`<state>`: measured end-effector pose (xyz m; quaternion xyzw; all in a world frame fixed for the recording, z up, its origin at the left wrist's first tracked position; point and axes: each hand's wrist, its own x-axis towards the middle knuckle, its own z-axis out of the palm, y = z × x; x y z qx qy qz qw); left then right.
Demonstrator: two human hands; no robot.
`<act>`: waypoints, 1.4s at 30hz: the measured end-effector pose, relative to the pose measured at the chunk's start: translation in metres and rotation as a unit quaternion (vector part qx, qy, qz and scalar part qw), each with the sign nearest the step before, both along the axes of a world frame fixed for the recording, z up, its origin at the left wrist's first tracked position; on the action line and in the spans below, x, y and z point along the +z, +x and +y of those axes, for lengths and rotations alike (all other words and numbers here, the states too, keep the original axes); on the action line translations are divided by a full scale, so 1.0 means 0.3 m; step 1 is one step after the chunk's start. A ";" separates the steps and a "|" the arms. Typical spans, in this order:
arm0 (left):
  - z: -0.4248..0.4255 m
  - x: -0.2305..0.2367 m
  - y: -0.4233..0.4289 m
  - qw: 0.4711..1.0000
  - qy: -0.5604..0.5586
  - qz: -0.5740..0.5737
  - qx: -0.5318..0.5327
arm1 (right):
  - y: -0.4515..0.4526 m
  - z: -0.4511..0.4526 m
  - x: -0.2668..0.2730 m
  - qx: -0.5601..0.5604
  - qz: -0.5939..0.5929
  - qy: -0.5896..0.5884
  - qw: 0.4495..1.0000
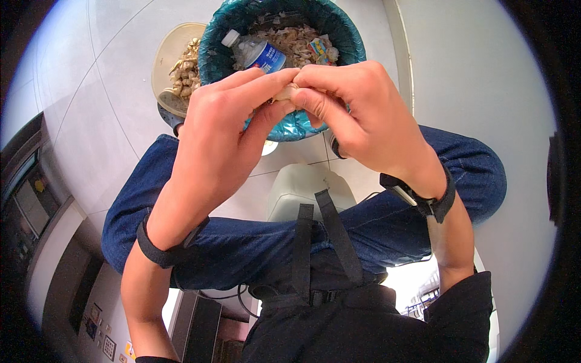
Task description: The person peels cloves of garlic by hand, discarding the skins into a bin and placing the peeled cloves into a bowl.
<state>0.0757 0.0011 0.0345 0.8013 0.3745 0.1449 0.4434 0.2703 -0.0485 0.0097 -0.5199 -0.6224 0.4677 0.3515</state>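
Note:
Over a bin lined with a teal plastic bag (213, 50), my left hand (222, 122) and my right hand (363, 109) meet at their fingertips. Between them they pinch a small pale garlic piece (285, 93), partly covered by the fingers. Dry garlic skins (295, 38), a clear plastic bottle (258, 52) with a blue label and a colourful wrapper (320, 49) lie inside the bin. Left of the bin, a round beige tray (164, 59) holds garlic bulbs and cloves (185, 75), its right side hidden by the bin.
My knees in blue jeans spread to either side below the bin. A pale plastic stool (304, 186) is between my legs. Part of a white dish (269, 148) shows under the bin's near edge. A pale wall (481, 81) rises at the right.

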 end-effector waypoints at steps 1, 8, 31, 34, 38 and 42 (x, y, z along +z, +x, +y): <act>0.001 0.003 -0.002 1.000 0.014 0.001 -0.005 | 0.005 0.008 0.020 0.009 0.033 -0.058 0.998; -0.004 -0.016 -0.004 0.998 -0.043 -0.048 0.010 | 0.034 0.026 0.009 0.030 0.223 -0.251 0.941; -0.035 -0.026 -0.002 0.926 -0.307 -0.168 0.141 | 0.008 0.011 0.000 -0.039 0.067 -0.057 0.995; -0.017 -0.016 0.000 0.913 -0.319 -0.204 0.152 | 0.008 0.006 0.003 -0.037 0.078 -0.061 0.994; -0.005 -0.035 -0.028 0.909 -0.337 -0.206 0.133 | 0.013 0.009 0.008 -0.054 0.032 -0.035 0.997; -0.005 -0.035 -0.025 0.907 -0.347 -0.192 0.145 | 0.007 0.013 0.010 -0.058 0.043 -0.010 0.997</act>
